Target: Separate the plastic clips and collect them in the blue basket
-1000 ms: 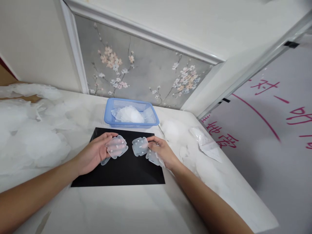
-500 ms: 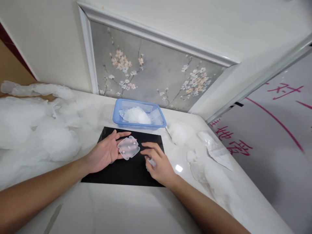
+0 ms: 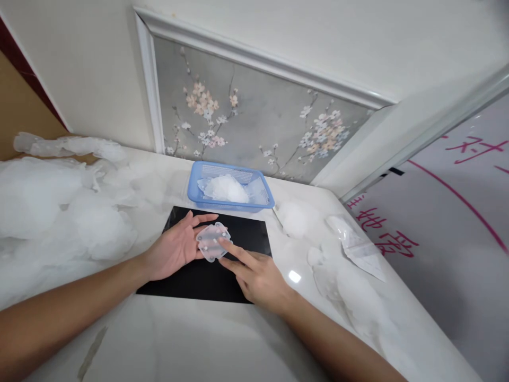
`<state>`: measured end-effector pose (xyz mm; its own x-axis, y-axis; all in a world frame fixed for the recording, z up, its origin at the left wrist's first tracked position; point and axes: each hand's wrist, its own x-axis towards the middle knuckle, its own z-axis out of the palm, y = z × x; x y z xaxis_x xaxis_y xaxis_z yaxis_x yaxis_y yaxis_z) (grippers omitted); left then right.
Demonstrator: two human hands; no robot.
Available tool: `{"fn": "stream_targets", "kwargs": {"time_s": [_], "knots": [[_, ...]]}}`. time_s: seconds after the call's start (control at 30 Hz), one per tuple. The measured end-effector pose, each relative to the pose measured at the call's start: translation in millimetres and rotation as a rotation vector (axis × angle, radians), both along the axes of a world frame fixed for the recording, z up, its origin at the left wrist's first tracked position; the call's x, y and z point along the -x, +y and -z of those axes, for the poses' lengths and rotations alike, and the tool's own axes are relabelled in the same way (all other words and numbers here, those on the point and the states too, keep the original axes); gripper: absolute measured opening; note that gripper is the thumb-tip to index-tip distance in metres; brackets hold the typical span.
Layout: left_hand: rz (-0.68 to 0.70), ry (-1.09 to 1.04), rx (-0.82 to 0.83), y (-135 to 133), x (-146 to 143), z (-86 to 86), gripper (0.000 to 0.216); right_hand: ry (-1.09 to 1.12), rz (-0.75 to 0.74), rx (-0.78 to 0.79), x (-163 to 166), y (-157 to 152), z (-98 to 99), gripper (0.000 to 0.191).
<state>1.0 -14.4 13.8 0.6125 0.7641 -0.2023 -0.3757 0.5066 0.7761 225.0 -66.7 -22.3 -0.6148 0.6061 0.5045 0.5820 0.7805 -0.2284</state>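
A thin translucent plastic piece (image 3: 210,245) with scalloped edges and small white spots rests on the fingers of my left hand (image 3: 173,248), which is turned palm up with the thumb raised. My right hand (image 3: 258,278) reaches in from the right, fingers stretched and apart. Its index fingertip touches the face of the plastic piece, and another fingertip is at the lower edge. Whatever lies beneath the right palm is hidden. Both hands are above a black mat (image 3: 191,284) on the white marbled table (image 3: 191,339).
Behind the mat stands a blue basket (image 3: 193,199) with translucent plastic pieces inside. Heaps of cloudy white plastic (image 3: 99,228) cover the table's left. More clear plastic pieces (image 3: 353,289) and a clear bag (image 3: 360,246) lie to the right. A framed floral panel (image 3: 254,106) is on the wall.
My right hand has moved left and its fingers now touch the plastic piece on my left hand. The small translucent thing seen earlier at the right fingers is out of sight.
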Motion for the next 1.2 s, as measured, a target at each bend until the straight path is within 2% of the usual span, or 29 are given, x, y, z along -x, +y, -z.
{"fn": "stream_targets", "kwargs": {"time_s": [0.1, 0.17, 0.23, 0.3, 0.33, 0.43, 0.53, 0.67, 0.8, 0.9, 1.07, 1.2], "knots": [[-0.024, 0.125, -0.118, 2, 0, -2.0, 0.052, 0.146, -0.032, 0.098, -1, 2, 1.1, 0.057], [-0.096, 0.375, -0.335, 5, 4, -3.5, 0.047, 0.341, 0.025, 0.258, -4, 5, 0.0, 0.054], [-0.146, 0.723, -0.622, 10, 12, -4.2, 0.040, 0.545, 0.177, 0.470, -9, 10, -2.0, 0.039], [-0.087, 1.047, -0.864, 13, 22, -4.1, 0.035, 0.694, 0.364, 0.688, -15, 16, -3.2, 0.027], [-0.024, 1.169, -0.945, 14, 27, -3.8, 0.034, 0.746, 0.436, 0.779, -18, 20, -3.1, 0.029], [0.128, 1.334, -1.028, 14, 38, -3.1, 0.035, 0.849, 0.520, 0.927, -24, 27, -0.1, 0.035], [0.130, 1.305, -0.923, 14, 39, -5.3, 0.035, 0.879, 0.505, 0.945, -25, 30, 3.0, 0.029], [0.042, 1.154, -0.760, 14, 25, -12.0, 0.010, 0.888, 0.493, 0.913, -22, 29, 0.6, 0.021], [-0.040, 0.694, -0.333, 7, 8, -8.7, 0.027, 0.928, 0.486, 0.893, -20, 29, -3.7, 0.020], [-0.077, 0.501, -0.094, 3, 3, 0.5, 0.025, 0.983, 0.475, 0.897, -22, 30, -2.0, 0.020], [-0.147, 0.319, 0.079, 6, 5, 5.0, 0.021, 0.994, 0.447, 0.896, -26, 33, 2.6, 0.016], [-0.132, 0.247, 0.178, 10, 4, 0.2, 0.030, 0.998, 0.460, 0.941, -29, 35, 1.0, 0.016]]}}
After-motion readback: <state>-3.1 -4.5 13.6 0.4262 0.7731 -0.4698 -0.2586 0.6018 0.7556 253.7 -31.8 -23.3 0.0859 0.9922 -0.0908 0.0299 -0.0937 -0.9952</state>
